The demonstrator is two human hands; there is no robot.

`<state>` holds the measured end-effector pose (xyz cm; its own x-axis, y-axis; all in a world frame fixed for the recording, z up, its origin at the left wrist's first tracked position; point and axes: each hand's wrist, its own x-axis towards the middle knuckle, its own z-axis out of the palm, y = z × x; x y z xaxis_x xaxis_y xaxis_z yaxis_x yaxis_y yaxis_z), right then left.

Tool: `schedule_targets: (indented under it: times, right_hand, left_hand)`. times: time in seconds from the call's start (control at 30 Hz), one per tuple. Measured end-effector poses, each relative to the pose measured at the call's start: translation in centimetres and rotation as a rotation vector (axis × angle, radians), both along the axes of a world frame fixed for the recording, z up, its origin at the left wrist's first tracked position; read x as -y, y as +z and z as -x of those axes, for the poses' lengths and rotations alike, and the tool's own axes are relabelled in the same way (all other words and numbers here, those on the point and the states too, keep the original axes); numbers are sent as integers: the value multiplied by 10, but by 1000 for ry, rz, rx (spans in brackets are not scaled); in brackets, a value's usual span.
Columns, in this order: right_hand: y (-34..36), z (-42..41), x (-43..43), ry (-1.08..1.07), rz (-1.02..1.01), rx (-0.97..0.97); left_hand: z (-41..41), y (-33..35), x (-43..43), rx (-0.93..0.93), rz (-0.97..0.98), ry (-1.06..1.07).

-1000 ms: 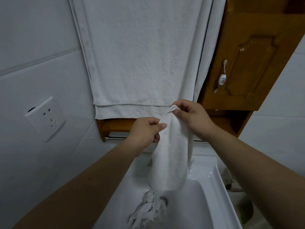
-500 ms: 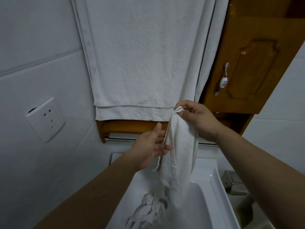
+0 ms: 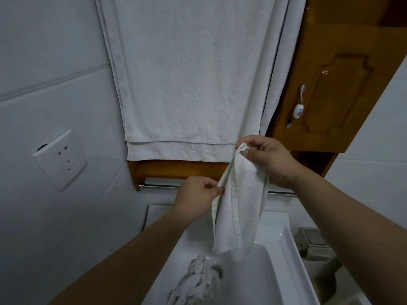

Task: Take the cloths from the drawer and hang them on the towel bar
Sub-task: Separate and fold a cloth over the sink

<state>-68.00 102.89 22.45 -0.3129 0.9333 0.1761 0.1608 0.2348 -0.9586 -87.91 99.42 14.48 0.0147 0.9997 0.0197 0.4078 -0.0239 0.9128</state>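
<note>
A white cloth [image 3: 240,208] hangs lengthwise in front of me, over the sink. My right hand [image 3: 271,159] pinches its top corner between thumb and fingers. Lower down, my left hand [image 3: 198,194] pinches the cloth's left hem. Behind both hands runs the chrome towel bar [image 3: 163,186], fixed under a wooden shelf [image 3: 176,169]; the cloth hides its middle. A second, crumpled white cloth [image 3: 196,285] lies in the sink basin near the drain.
A large white towel [image 3: 189,80] hangs on the wall above the shelf. A wooden cabinet door [image 3: 330,91] with a ceramic handle is at the right. The white sink [image 3: 277,269] is below. A wall socket [image 3: 60,160] sits at the left.
My left hand went from open beside the cloth to pinching its left edge. My right hand stayed at the top corner, and the cloth now hangs more spread out.
</note>
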Motion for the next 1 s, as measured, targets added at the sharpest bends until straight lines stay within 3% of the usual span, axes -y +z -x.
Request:
schedule_targets:
  times: [0.1,0.2,0.37,0.53,0.7,0.83,0.9,1.0]
  right_hand:
    - [-1,-2,0,-53,-9,30]
    - [-4,-4,-3,-185,-52,104]
    - [-10,1,-5,-382,-278,507]
    - [-8,10,1,-446,-414,727]
    - [-4,10,0,-493,-394,753]
    - [-5,11,-1,-514,-335,709]
    - [-4,9,-2,-528,-304,658]
    - [-3,6,-4,-525,-261,566]
  left_hand:
    - [1,-2,2,-139,-63,-40]
    - [4,-4,3,-190,-135,51]
    - [9,-5,2,-277,-99,65]
    - [2,-13,14,-364,-265,0]
    - [0,-23,22,-527,-344,-153]
    - [0,-23,28,-654,-556,-275]
    - [3,-28,27,-684,-640,-263]
    - [5,-33,22,-677,-606,-185]
